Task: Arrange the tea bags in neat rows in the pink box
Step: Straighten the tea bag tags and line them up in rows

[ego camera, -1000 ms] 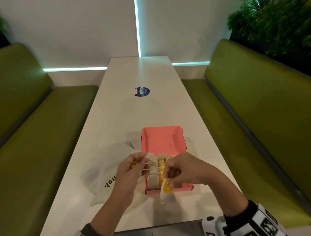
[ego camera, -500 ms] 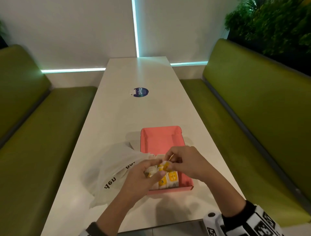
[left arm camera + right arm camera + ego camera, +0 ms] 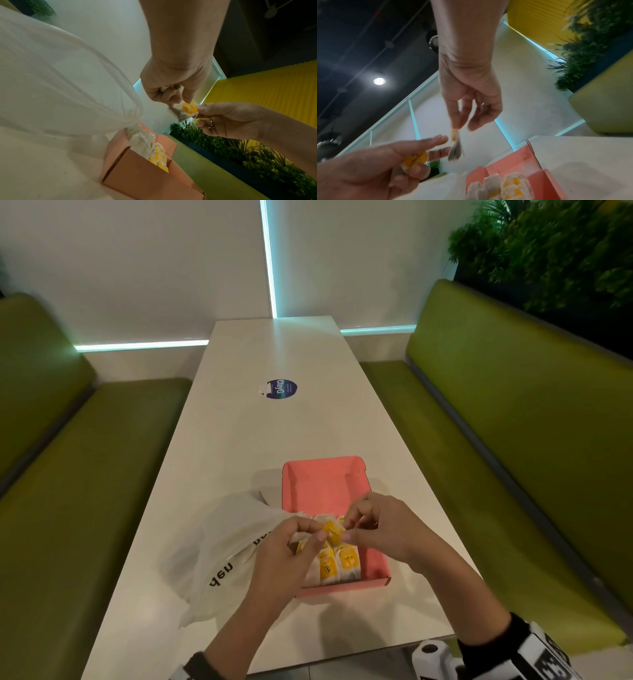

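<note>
The open pink box sits on the white table. Its near half holds rows of white tea bags with yellow tags; its far half is bare. Just above those rows, both hands hold one tea bag. My left hand pinches it from the left. My right hand pinches its tag end. In the right wrist view, the left hand's curled fingers also keep a second tea bag.
A crumpled white plastic bag lies against the box's left side. A round blue sticker sits farther up the table. Green benches run along both sides, with plants at the back right.
The tea bag my right hand held at the box's near edge is gone from it. Both hands have come together over the box and now hold one tea bag between them.
</note>
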### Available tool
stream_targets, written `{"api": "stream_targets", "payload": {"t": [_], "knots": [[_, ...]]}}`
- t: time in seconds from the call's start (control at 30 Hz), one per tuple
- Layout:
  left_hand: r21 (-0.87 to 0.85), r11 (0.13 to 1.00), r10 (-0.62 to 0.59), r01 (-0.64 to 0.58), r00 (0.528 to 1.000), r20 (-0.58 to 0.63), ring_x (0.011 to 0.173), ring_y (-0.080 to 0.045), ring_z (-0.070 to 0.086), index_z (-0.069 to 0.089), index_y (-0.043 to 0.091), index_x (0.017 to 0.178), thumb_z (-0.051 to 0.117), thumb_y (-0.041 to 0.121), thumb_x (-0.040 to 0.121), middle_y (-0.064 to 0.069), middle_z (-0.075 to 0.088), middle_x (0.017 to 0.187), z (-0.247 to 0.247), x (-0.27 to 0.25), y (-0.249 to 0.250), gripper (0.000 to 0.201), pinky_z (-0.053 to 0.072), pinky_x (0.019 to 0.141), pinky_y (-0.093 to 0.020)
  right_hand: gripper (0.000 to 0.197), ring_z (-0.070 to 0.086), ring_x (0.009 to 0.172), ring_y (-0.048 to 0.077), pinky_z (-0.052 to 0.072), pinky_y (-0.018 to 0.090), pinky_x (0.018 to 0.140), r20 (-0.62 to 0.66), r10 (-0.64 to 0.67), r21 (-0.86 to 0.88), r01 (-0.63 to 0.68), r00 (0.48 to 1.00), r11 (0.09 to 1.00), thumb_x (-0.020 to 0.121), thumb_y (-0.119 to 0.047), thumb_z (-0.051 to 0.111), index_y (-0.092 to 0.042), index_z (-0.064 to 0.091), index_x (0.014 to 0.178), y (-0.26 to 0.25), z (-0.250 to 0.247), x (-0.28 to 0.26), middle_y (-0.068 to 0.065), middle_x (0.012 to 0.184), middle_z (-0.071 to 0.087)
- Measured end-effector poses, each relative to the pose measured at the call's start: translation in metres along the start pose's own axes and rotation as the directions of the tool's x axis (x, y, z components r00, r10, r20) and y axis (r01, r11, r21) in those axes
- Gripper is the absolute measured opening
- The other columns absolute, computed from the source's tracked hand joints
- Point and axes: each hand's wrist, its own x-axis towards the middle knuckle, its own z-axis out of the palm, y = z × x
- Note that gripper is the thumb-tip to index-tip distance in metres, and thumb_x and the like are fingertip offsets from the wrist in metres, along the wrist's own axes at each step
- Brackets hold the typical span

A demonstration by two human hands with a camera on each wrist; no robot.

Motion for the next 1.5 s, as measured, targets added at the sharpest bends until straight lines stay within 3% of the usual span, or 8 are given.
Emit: {"api": "stream_targets", "payload": {"t": [0.1,0.27,0.47,0.67,0.83,1.07,1.3,1.5], "knots": [[0.006,1.000,0.013,-0.013,0.998,-0.056,0.098,0.015,0.051,0.060,0.034,0.099,0.071,0.025,0.081,0.022,0.062,0.105,-0.002,0.000,-0.002,0.023,0.037,0.073,-0.001,0.011,0.048,0.067,-0.001,0.032,0.009,0.061,-0.155,-0.108,-0.325,0.053,0.982,0.944,0.081,-0.023,0.070,-0.022,0.062,0.073,-0.003,-0.003,0.000,-0.015,0.082,0.047],[-0.042,0.996,0.087,-0.084,0.993,0.080,0.110,0.019,0.044,0.055,0.044,0.116,0.073,0.053,0.068,0.035,0.052,0.116,-0.011,-0.002,0.002,0.052,0.033,0.080,0.004,0.011,0.047,0.068,-0.001,0.036,0.014,0.064,0.295,-0.130,-0.381,0.241,0.947,0.892,0.078,-0.020,0.070,-0.013,0.073,0.086,-0.006,-0.007,-0.005,-0.014,0.073,0.046],[0.085,0.993,0.063,-0.081,0.979,0.193,0.086,0.002,0.062,0.071,0.029,0.085,0.075,0.023,0.078,0.016,0.071,0.088,-0.009,-0.002,-0.003,0.010,0.045,0.077,-0.015,0.012,0.048,0.064,0.001,0.039,0.013,0.063,0.174,-0.138,-0.233,0.177,0.975,0.956,0.078,-0.018,0.072,-0.026,0.064,0.075,-0.004,-0.004,-0.004,-0.014,0.080,0.051],[-0.096,0.995,0.020,-0.007,0.991,0.135,0.073,-0.013,0.065,0.070,0.019,0.078,0.071,0.016,0.082,0.002,0.072,0.076,-0.006,-0.005,0.002,0.005,0.050,0.072,-0.035,0.057,0.056,0.071,0.003,0.049,0.016,0.065,0.110,-0.085,-0.031,0.088,0.990,0.996,0.065,-0.026,0.083,-0.037,0.049,0.109,0.004,0.000,-0.008,-0.015,0.110,0.052],[-0.139,0.990,0.026,-0.005,0.988,0.149,0.078,-0.031,0.069,0.070,0.020,0.079,0.074,0.025,0.079,-0.008,0.072,0.080,-0.004,-0.005,0.003,0.006,0.055,0.074,-0.045,0.011,0.059,0.074,0.000,0.048,0.014,0.069,0.011,-0.128,0.078,0.127,0.992,0.989,0.076,-0.015,0.076,-0.022,0.068,0.075,0.009,0.009,-0.007,-0.009,0.098,0.063],[-0.140,0.989,-0.028,0.041,0.996,0.087,0.079,-0.050,0.057,0.071,0.026,0.078,0.073,0.022,0.080,-0.023,0.065,0.084,-0.006,-0.006,0.004,0.004,0.051,0.070,-0.047,0.004,0.060,0.083,0.005,0.048,0.012,0.071,-0.103,-0.182,0.047,0.187,0.978,0.981,0.081,-0.010,0.070,-0.007,0.073,0.082,0.013,0.002,-0.007,-0.006,0.092,0.066],[-0.169,0.985,-0.027,0.032,0.999,0.028,0.067,-0.033,0.058,0.071,0.026,0.076,0.074,0.022,0.079,-0.003,0.068,0.066,-0.005,-0.008,0.010,0.006,0.050,0.077,-0.051,0.018,0.054,0.073,-0.001,0.043,0.011,0.069,0.150,-0.224,0.057,0.218,0.963,0.974,0.083,-0.013,0.069,-0.024,0.065,0.069,0.003,-0.002,-0.018,-0.006,0.097,0.057],[-0.111,0.991,0.069,-0.078,0.994,-0.086,0.056,-0.001,0.055,0.071,0.020,0.073,0.072,0.009,0.079,0.009,0.070,0.065,-0.006,-0.013,0.015,0.012,0.045,0.062,-0.014,0.022,0.054,0.066,-0.004,0.042,0.012,0.064,0.008,0.000,0.016,0.000,1.000,1.000,0.086,-0.021,0.064,-0.012,0.074,0.069,0.005,0.006,-0.014,-0.010,0.087,0.058]]}}
